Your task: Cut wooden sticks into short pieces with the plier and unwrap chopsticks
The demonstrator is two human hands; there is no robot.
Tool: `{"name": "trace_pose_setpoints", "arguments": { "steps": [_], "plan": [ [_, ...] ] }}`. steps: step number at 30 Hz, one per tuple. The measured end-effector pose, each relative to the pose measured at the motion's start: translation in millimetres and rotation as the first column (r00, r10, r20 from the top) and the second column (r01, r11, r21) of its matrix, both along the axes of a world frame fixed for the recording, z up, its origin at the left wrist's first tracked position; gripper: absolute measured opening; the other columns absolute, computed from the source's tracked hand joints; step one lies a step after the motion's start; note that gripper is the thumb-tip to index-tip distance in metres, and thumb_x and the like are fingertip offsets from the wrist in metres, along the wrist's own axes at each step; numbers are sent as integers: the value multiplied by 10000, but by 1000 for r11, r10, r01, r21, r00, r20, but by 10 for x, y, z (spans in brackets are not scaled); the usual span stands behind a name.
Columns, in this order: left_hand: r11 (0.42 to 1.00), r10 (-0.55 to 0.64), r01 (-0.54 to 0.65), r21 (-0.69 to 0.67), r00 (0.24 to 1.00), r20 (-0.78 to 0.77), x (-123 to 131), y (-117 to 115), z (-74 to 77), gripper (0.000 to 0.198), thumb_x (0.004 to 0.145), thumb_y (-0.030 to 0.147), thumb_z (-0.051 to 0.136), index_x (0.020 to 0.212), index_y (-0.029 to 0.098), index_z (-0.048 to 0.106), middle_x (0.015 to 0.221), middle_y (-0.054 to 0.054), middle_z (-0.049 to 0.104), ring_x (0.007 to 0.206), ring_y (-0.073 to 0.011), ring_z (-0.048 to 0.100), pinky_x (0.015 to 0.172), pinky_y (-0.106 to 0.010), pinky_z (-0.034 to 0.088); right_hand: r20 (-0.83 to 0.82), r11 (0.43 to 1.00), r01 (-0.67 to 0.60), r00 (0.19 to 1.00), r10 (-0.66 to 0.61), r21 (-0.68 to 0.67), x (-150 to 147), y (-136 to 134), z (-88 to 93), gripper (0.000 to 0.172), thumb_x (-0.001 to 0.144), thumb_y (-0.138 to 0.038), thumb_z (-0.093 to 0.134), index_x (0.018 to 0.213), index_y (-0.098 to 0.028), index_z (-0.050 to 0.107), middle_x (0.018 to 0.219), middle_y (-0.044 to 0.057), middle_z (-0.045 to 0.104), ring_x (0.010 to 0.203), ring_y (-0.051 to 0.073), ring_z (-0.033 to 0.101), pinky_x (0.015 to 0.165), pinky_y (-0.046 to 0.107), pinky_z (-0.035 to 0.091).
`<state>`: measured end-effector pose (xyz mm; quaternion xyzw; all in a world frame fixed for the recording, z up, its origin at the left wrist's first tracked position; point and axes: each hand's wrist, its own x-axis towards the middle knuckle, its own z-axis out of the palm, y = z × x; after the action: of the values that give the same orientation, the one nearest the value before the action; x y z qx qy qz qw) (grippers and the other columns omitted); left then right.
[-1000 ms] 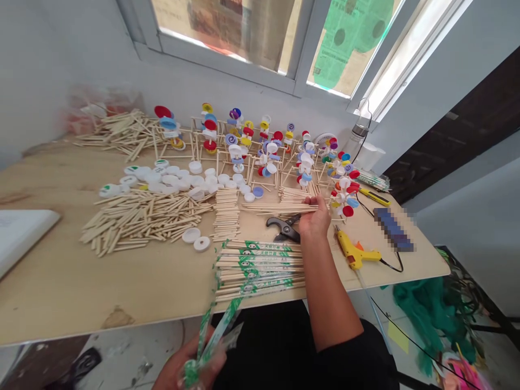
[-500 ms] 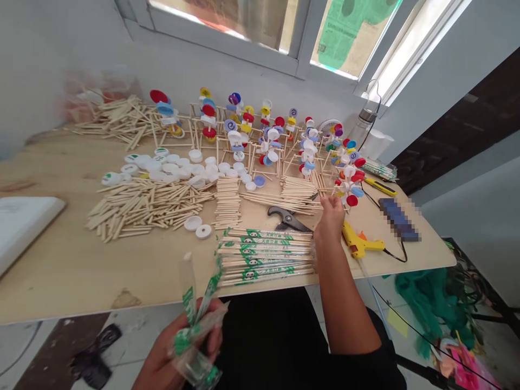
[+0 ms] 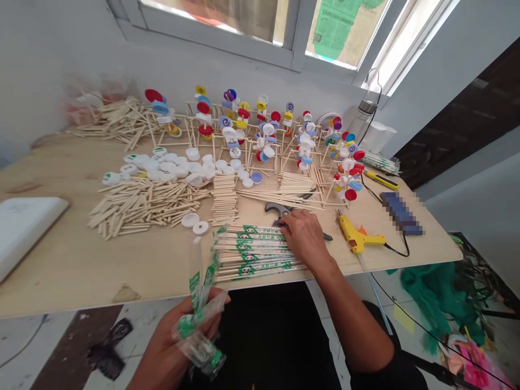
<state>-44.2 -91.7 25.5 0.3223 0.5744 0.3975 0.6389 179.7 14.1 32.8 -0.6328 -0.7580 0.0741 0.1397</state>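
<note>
Clear plastic wrappers with green print [image 3: 199, 325] are gripped in my left hand [image 3: 179, 330], below the table's front edge. My right hand [image 3: 304, 235] lies over the right part of a row of wrapped chopsticks [image 3: 252, 254], fingers bent down and close together near the dark-handled cutters [image 3: 276, 210]. What its fingertips hold, if anything, is hidden. Behind the wrapped chopsticks lie a neat stack of short sticks [image 3: 225, 199] and some longer loose sticks [image 3: 280, 197]. A yellow glue gun [image 3: 357, 235] rests to the right of my right hand.
Loose sticks [image 3: 142, 206] and white bottle caps [image 3: 174, 165] cover the left middle. Stick frames with coloured caps [image 3: 266, 141] stand along the back. A white box [image 3: 28, 227] is at the left, a yellow cutter knife [image 3: 382, 180] at the right.
My right hand has moved left and toward me, from beside the stick frames to over the wrapped chopsticks and cutters. My left hand still holds the wrappers, slightly shifted. The view has turned slightly.
</note>
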Motion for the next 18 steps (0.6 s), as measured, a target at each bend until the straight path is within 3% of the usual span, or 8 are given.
{"name": "trace_pose_setpoints", "arguments": {
  "steps": [7,12,15,18],
  "plan": [
    [1000,-4,4,-16,1000,7,50,-8,2,415,604,546,790,748,174,674,507,63,377,481,-80,327,421,-170,291,172,997,-69,983,71,-16,21,53,49,136,870,-161,575,802,-190,689,853,105,689,908,264,564,764,353,339],
    [996,4,-1,87,999,-32,-29,73,-54,431,609,555,781,792,177,687,518,49,452,471,-94,399,417,-181,353,176,997,-66,983,57,41,72,5,170,153,918,-160,533,828,-192,653,811,78,685,824,228,564,754,336,303],
    [967,60,-13,255,983,-176,-82,203,60,364,617,509,780,811,208,719,705,-18,647,673,-194,589,596,-246,507,123,987,-110,988,95,119,152,-139,357,159,919,-144,534,805,-188,635,757,43,669,754,196,547,747,323,294],
    [846,202,55,530,887,-414,-110,350,270,199,718,421,693,858,295,758,976,-17,703,957,-255,618,873,-292,499,77,963,-225,973,215,149,196,-373,567,190,936,-152,513,784,-182,624,717,22,645,719,178,519,721,311,298]
  ]
}}
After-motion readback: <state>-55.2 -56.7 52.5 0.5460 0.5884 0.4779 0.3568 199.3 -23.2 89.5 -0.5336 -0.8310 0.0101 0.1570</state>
